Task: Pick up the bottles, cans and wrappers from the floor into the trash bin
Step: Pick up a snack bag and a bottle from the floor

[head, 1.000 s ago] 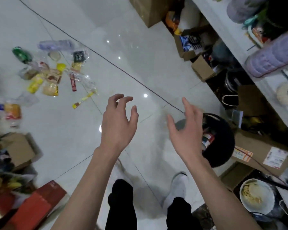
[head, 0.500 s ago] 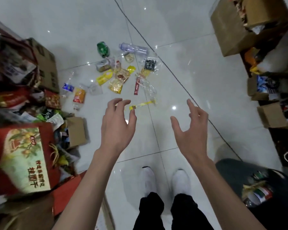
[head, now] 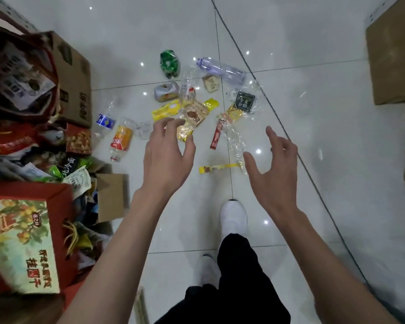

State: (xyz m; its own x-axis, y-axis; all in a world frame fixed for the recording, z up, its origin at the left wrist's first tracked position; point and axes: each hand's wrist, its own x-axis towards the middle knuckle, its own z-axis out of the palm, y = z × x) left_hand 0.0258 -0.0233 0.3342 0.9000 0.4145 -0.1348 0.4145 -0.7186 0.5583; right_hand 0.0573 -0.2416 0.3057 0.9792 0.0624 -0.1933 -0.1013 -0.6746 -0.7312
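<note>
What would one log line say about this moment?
left hand: open, empty, above snack wrappers | right hand: open, empty | between hands: yellow stick wrapper on floor | trash bin: not in view

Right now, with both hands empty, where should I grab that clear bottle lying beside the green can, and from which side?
Probably around its mid-body, coming down from above. The clear bottle lies on its side with its narrow end toward the green can, so its long rounded flank faces up and fingers and thumb can straddle its width.
</note>
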